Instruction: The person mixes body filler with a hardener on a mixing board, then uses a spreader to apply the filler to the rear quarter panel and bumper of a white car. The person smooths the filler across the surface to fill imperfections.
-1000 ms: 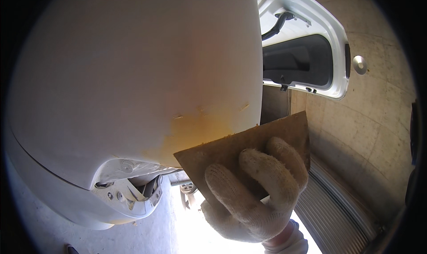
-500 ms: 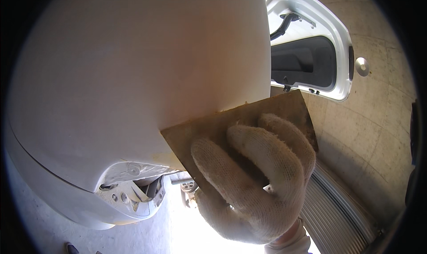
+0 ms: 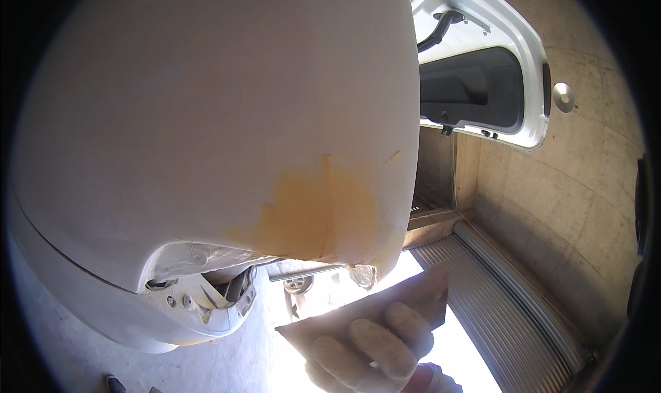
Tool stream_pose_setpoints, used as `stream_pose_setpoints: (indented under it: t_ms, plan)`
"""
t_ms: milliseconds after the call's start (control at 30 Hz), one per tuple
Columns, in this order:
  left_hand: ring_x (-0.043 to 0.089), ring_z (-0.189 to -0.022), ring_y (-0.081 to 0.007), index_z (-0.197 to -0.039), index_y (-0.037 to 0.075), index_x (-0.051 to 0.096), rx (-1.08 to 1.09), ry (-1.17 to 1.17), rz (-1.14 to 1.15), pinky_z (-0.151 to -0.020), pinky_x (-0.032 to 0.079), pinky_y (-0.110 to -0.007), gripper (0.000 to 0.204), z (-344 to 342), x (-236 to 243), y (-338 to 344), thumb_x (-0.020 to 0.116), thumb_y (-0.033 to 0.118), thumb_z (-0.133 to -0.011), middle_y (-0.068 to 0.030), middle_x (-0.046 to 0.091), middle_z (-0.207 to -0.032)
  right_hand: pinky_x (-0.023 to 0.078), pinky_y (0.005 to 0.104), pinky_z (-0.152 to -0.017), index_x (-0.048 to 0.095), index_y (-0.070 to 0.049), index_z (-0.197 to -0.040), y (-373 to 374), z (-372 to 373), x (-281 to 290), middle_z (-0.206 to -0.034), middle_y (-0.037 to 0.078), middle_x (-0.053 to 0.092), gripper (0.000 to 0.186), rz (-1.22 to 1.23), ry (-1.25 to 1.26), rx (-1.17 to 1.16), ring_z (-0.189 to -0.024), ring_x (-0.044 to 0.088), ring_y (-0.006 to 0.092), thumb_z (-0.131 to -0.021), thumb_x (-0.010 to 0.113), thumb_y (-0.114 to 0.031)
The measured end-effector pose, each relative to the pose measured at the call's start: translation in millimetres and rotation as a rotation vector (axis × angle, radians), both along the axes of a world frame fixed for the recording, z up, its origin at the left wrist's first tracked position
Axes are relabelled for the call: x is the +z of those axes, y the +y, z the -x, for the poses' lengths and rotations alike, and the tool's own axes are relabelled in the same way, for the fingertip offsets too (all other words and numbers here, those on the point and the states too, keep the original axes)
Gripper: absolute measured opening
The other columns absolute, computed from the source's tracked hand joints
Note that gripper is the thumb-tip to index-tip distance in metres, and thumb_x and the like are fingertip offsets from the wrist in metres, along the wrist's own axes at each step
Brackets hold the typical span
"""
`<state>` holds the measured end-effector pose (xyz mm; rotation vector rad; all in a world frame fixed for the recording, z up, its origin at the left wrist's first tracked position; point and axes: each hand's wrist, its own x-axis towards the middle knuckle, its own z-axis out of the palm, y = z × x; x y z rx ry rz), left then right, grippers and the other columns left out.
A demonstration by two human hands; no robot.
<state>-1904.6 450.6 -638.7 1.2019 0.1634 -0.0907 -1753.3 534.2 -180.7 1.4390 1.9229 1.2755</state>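
Note:
A white car body panel [image 3: 206,104] fills the left and middle of the view. Near its lower right edge is a yellow-orange patch of filler [image 3: 303,210], with a raised ridge running through it and a small streak up to its right. Below that edge, apart from the panel, my right hand [image 3: 375,348] in a knitted work glove grips a flat brown spreader plate [image 3: 413,293]. Its fingers press against the plate's face; the thumb is mostly hidden. My left hand is out of view.
An open white car lid with dark inner trim [image 3: 475,90] stands at the upper right. Below the panel is a bare lamp recess [image 3: 200,283]. A ribbed metal shutter [image 3: 496,296] and a pale wall [image 3: 571,159] lie to the right. A shoe tip [image 3: 116,384] shows at lower left.
My right hand has moved down, away from the panel, still holding the spreader plate. The filler patch that the plate and hand covered is now visible.

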Motion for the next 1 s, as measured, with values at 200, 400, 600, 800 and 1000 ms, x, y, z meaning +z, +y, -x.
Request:
stream_pose_setpoints:
  t_ms: [200,400,600,800,1000]
  plan:
    - [0.061,-0.044,-0.0253,-0.06,0.0,0.063,-0.004,-0.005,0.006,-0.042,0.044,-0.039,0.049,-3,3,1,0.068,0.03,-0.098,-0.0144,0.064,-0.055,0.044,0.0463,-0.119,0.07,-0.025,-0.119,44,7,63,-0.127,0.0,0.057,0.051,0.288,0.0,-0.074,-0.134,0.05,0.0233,-0.071,0.078,-0.011]
    - [0.061,-0.043,-0.0247,-0.059,0.0,0.063,0.005,-0.003,0.033,-0.042,0.044,-0.038,0.049,1,2,-2,0.067,0.029,-0.098,-0.0139,0.064,-0.055,0.046,0.0467,-0.116,0.073,-0.019,-0.123,85,14,64,-0.128,0.009,0.055,0.057,0.313,-0.047,-0.007,-0.133,0.05,0.0271,-0.068,0.071,-0.004]
    - [0.061,-0.043,-0.024,-0.059,0.0,0.063,0.007,0.0,0.05,-0.042,0.044,-0.038,0.049,5,1,-1,0.067,0.029,-0.098,-0.0135,0.064,-0.054,0.048,0.0435,-0.111,0.074,-0.019,-0.121,80,17,57,-0.124,0.007,0.057,0.052,0.409,-0.09,-0.069,-0.128,0.053,0.0263,-0.071,0.074,-0.005]
    - [0.06,-0.042,-0.0233,-0.059,0.001,0.063,0.004,-0.001,0.063,-0.041,0.043,-0.038,0.049,8,1,2,0.067,0.029,-0.098,-0.013,0.064,-0.054,0.052,0.0406,-0.105,0.081,-0.029,-0.111,15,15,12,-0.124,-0.009,0.064,0.038,0.208,0.025,-0.13,-0.129,0.051,0.0188,-0.073,0.088,-0.032]
    - [0.06,-0.042,-0.0227,-0.058,0.001,0.062,0.006,0.003,0.123,-0.041,0.043,-0.037,0.049,18,4,7,0.067,0.028,-0.099,-0.0126,0.064,-0.054,0.053,0.0547,-0.091,0.074,-0.002,-0.107,-36,32,17,-0.11,0.02,0.069,0.035,0.445,0.179,-0.114,-0.107,0.064,0.04,-0.075,0.079,-0.015]
